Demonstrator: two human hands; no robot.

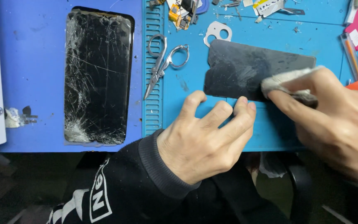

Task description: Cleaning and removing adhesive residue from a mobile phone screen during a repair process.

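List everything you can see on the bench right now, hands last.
Cracked phone screen: one, black, on the blue mat at left.
Scissors: one, silver, on the mat's ribbed strip.
Camera frame: one, silver, above the dark panel.
Dark panel: one, smudged, centre mat.
Cloth: one, grey-white, on the panel.
Small parts: several, top edge.
Left hand: fingertips at the panel's lower edge.
Right hand: pressing the cloth.

There are two hands, the left hand (pixel 199 143) and the right hand (pixel 336 124). I count one shattered phone screen (pixel 97 76), one dark panel (pixel 245 70), one cloth (pixel 286 83), one pair of scissors (pixel 162 62), and one metal camera frame (pixel 217 32).
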